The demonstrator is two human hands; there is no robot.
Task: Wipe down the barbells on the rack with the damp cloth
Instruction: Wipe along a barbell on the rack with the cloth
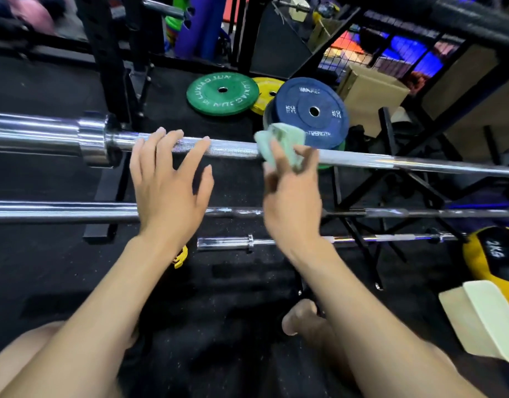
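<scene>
The left hand [168,179] rests open, fingertips on the top barbell [236,147] just inside its sleeve collar. The right hand [290,193], apart from it, pinches a pale green cloth [279,145] against the same bar's knurled shaft. Two more barbells lie nearer the wrists. Wrapping the cloth fully around and steadying the bar would likely clean best.

The left hand [168,182] is flat, with straight fingers touching the top bar [233,147]. The right hand [290,193] holds a green cloth [279,145] against that same bar. Two more bars [75,211] lie below. A green plate [222,93] and a blue plate [312,112] sit on the black floor [46,268].
</scene>
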